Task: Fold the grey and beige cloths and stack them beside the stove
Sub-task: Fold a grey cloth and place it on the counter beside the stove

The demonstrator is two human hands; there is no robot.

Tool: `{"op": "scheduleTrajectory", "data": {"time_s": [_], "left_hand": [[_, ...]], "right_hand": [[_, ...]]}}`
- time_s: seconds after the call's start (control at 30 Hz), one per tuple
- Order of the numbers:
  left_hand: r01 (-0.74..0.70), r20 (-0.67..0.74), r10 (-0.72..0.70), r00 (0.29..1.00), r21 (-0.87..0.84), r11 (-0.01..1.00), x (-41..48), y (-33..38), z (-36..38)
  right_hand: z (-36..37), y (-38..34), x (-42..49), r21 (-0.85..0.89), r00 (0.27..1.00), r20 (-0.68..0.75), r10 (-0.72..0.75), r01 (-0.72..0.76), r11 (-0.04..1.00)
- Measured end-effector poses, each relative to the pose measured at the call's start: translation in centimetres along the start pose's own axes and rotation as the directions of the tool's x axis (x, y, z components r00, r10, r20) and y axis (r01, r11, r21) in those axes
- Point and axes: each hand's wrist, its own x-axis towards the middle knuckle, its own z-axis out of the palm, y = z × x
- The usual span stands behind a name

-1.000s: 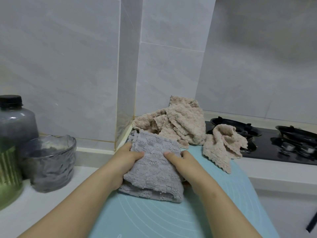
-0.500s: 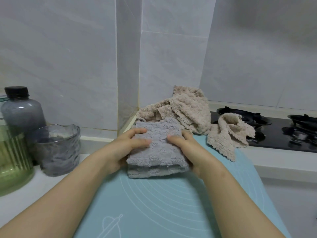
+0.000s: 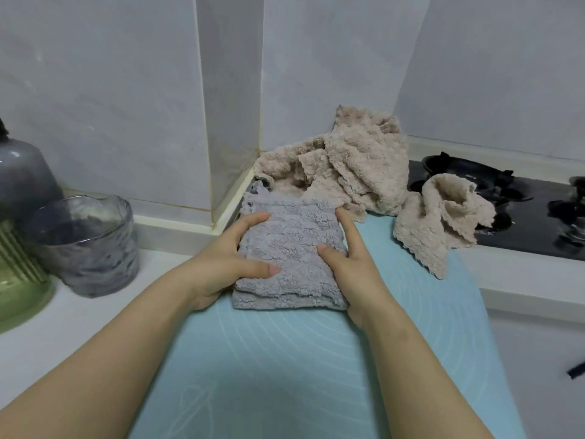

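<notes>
The folded grey cloth [image 3: 291, 255] lies flat on the far end of the light blue mat [image 3: 285, 359]. My left hand [image 3: 221, 264] holds its left side, thumb and index finger lying on top. My right hand [image 3: 354, 267] holds its right side, thumb on top and index finger running along the edge. Behind the grey cloth a rumpled beige cloth pile [image 3: 348, 166] sits in the wall corner. A second beige cloth [image 3: 443, 223] lies crumpled over the left edge of the black stove [image 3: 531, 223].
On the white counter at the left stand a textured glass cup [image 3: 88, 245], a grey bottle [image 3: 22, 179] and a green ribbed glass [image 3: 15, 280]. Tiled walls close off the back. The counter edge drops away at the right.
The grey cloth, loose and raised in both hands a second ago, now lies flat as a neat folded stack on the mat. Both hands have shifted to its sides.
</notes>
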Motion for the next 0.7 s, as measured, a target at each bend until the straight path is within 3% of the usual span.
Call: {"op": "scheduleTrajectory", "data": {"time_s": [0.13, 0.37, 0.57, 0.7], "left_hand": [[0.012, -0.057, -0.013, 0.998, -0.011, 1.000, -0.8, 1.0, 0.2], [0.207, 0.037, -0.207, 0.978, 0.003, 0.978, -2.0, 4.1, 0.5], [0.064, 0.091, -0.083, 0.992, 0.199, 0.978, -1.5, 8.1, 2.9], [-0.010, 0.181, -0.030, 0.983, 0.212, 0.977, 0.0, 10.4, 7.2]], "right_hand": [[0.6, 0.0, -1.0, -0.039, 0.993, -0.119, 0.024, -0.029, 0.999], [1.3, -3.3, -4.0, 0.023, 0.971, -0.173, 0.166, -0.165, 0.986], [-0.7, -6.6, -5.7, -0.004, 0.940, -0.302, 0.160, -0.169, 0.986], [-4.4, -9.3, -7.3, 0.060, 0.906, -0.401, 0.138, -0.124, 0.990]]}}
